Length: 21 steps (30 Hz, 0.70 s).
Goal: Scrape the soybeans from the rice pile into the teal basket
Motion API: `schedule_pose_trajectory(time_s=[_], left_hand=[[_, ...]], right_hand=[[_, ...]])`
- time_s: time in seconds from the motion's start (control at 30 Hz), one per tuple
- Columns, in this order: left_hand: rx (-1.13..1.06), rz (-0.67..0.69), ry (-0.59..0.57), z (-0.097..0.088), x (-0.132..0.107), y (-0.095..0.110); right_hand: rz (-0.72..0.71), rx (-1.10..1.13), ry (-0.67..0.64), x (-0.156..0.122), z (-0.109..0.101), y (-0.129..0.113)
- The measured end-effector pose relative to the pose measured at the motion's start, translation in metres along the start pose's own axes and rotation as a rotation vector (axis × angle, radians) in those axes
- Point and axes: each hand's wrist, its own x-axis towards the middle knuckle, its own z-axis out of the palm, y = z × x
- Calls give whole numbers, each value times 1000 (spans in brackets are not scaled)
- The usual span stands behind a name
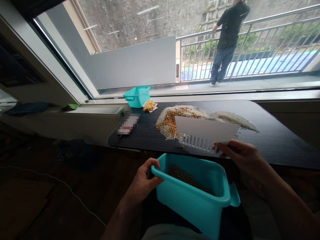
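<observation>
My left hand [142, 180] grips the rim of a turquoise plastic bin [185, 203] at its left end. The bin sits below the table's near edge, close to my body, and holds a heap of small dark greenish grains [187, 178]. In my right hand [240, 151] is a white plastic divider [207, 130] with a row of slots along its lower edge, pinched at its right end. It is held over the near side of the table, in front of a spread pile of yellow kernels [170, 120] and white rice [195, 109]. Part of that pile is hidden behind it.
The dark table [272, 133] carries a greenish-white grain pile [232, 119] at right. A second turquoise bin [138, 96], a yellowish lump on paper [150, 105] and a blurred-out flat item [128, 124] lie at left. Outside the window, a person [227, 36] stands by a railing.
</observation>
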Motion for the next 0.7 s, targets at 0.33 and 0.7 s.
schedule_pose_trajectory(time_s=[0.33,0.7], left_hand=[[-9,-16,9,1,0,0],[-11,37,-26,-3,1,-6]], right_hand=[[38,17,-124,-14,-3,-2],[25,24,78,3,12,-2]])
